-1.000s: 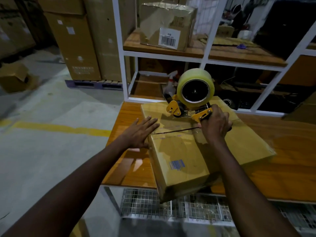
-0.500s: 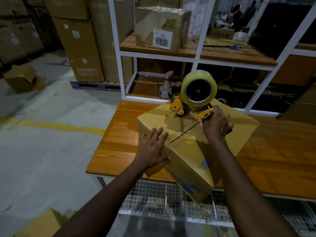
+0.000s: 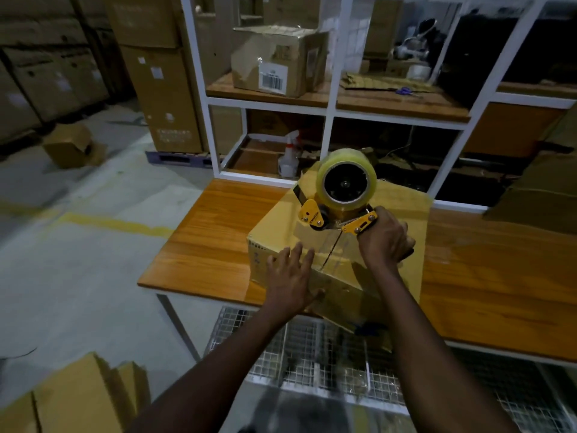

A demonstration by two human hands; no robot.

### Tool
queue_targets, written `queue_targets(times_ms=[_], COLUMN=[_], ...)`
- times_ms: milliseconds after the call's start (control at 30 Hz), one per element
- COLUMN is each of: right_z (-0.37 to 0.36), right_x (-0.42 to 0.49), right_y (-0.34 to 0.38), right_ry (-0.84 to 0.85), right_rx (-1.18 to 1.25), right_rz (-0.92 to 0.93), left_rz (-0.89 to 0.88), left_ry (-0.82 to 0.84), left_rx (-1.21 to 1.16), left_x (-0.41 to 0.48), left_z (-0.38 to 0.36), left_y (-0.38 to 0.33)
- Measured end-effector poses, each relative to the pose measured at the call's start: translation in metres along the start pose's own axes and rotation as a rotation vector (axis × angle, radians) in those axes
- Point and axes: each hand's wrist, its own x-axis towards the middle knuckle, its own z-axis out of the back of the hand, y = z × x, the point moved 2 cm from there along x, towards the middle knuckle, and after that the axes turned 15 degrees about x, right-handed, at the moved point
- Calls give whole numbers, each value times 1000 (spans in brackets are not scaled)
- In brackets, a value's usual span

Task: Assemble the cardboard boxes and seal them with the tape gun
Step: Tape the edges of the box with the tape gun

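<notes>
We now have the box (image 3: 278,228) turned, left hand (image 3: 290,278) pressing flat on its near edge, right hand (image 3: 385,245) gripping the tape gun (image 3: 342,195), so seam-taping looks under way.

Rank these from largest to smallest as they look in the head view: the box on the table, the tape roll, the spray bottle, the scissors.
1. box
2. tape roll
3. spray bottle
4. scissors
The bottle and scissors sit farther back, so nearness favours the first two.
</notes>
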Motion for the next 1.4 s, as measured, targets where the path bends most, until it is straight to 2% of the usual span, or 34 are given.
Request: queue_targets(times_ms=[100, 267, 367, 533, 700, 933, 1033, 1133, 1267, 1333, 1400], right_z=[7, 15, 13, -1, -19, -28, -30, -32, -31, -30, -28], right_x=[-1, -7, -10, -9, -12, -25, -26, -26, -23, -21, -18], right_y=[-6, 1, 13, 32, 46, 58, 61, 65, 73, 77, 81], right_ry=[1, -2, 1, -41, -76, -89, -93, -88, -88, -90, -98], right_rx=[7, -39, -60, -93, -165, -199, -191, -196, -186, -172, -152], right_rz=[22, 56, 68, 50, 26, 29, 34, 39, 42, 37, 29], left_rz=[-33, -103, -110, -252, -205, -121, -19, 51, 5, 5, 137], left_ry=[-42, 64, 140, 225, 186, 118, 70, 113, 182, 160, 9], left_rx=[-1, 148, 150, 82, -155, -122, -168, -168, -198, -321, -644], left_x=[2, 18, 35, 58, 58, 47, 36, 29, 42, 45, 40], left_z=[5, 6, 6, -4, -21, -27, -27, -20, -7, -2, 5], left_y=[15, 67, 100, 122, 127, 113, 105, 90, 81, 85, 97])
